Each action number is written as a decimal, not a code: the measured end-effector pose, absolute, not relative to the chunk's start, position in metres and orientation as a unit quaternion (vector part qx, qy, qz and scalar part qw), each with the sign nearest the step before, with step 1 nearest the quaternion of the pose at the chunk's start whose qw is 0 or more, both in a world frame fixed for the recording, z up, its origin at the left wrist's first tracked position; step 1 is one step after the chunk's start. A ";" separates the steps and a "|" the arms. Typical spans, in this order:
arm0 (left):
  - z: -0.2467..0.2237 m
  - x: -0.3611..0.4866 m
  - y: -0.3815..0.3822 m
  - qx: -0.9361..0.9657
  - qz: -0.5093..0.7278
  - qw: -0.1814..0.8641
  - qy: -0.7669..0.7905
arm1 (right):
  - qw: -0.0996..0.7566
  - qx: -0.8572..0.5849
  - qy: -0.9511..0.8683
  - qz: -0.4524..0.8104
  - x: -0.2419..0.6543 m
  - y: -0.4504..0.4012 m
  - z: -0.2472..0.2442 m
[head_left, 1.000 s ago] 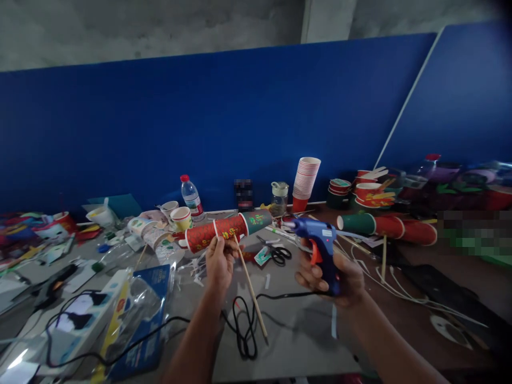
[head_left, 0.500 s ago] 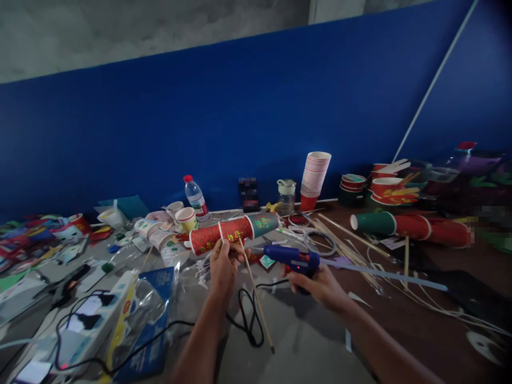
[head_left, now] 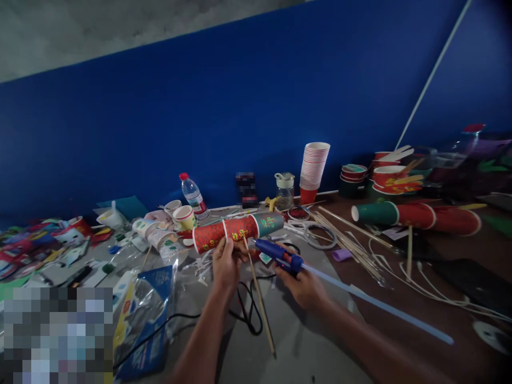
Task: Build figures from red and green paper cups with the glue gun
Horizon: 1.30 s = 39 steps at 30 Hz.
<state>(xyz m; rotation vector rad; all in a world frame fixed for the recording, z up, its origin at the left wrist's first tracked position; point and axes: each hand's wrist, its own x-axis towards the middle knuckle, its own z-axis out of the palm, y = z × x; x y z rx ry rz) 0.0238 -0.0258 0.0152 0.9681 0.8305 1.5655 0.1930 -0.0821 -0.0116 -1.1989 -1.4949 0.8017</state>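
Observation:
My left hand (head_left: 227,262) is closed on a row of paper cups (head_left: 212,238), two red and one green, joined end to end and lying sideways above the table. A thin wooden stick (head_left: 262,306) slants down from the cups, its upper end against the red cup beside my fingers. My right hand (head_left: 298,281) grips a blue glue gun (head_left: 276,252), with a long translucent glue stick (head_left: 380,304) sticking out of its back. The gun's nozzle points at the spot where stick and cup meet; whether it touches I cannot tell.
A similar cup row (head_left: 416,217) lies at right, near bundled wooden sticks (head_left: 348,245). Behind stand a tall cup stack (head_left: 314,168), a glass jar (head_left: 285,192) and a water bottle (head_left: 193,194). Blue packaging (head_left: 154,320) and a black cord (head_left: 176,316) lie at left.
The glue gun has moved left and tilted, its nozzle now close to the stick's upper end and its rear lower. The cup row has shifted slightly right in view.

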 end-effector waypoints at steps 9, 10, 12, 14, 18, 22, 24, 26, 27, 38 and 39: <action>0.013 0.027 -0.028 0.416 0.643 0.536 0.354 | 0.503 -0.495 -0.648 0.289 0.193 -0.079 -0.019; 0.013 0.027 -0.028 0.417 0.643 0.536 0.355 | 0.499 -0.497 -0.649 0.287 0.193 -0.078 -0.020; 0.013 0.027 -0.028 0.421 0.641 0.536 0.353 | 0.497 -0.500 -0.649 0.288 0.193 -0.077 -0.022; 0.014 0.027 -0.028 0.425 0.640 0.535 0.352 | 0.498 -0.498 -0.648 0.291 0.193 -0.076 -0.023; 0.015 0.028 -0.029 0.425 0.640 0.535 0.353 | 0.494 -0.500 -0.643 0.306 0.192 -0.076 -0.023; 0.014 0.029 -0.029 0.426 0.639 0.536 0.350 | 0.499 -0.493 -0.634 0.324 0.191 -0.077 -0.021; 0.014 0.029 -0.029 0.425 0.640 0.535 0.351 | 0.505 -0.492 -0.632 0.324 0.191 -0.077 -0.020; 0.013 0.029 -0.029 0.424 0.641 0.534 0.353 | 0.504 -0.493 -0.631 0.323 0.190 -0.077 -0.018; 0.013 0.029 -0.029 0.423 0.642 0.533 0.353 | 0.503 -0.497 -0.629 0.324 0.190 -0.078 -0.017; 0.016 0.031 -0.030 0.411 0.644 0.538 0.356 | 0.519 -0.497 -0.618 0.319 0.187 -0.078 -0.019; 0.017 0.031 -0.030 0.410 0.645 0.537 0.357 | 0.525 -0.498 -0.614 0.317 0.186 -0.077 -0.020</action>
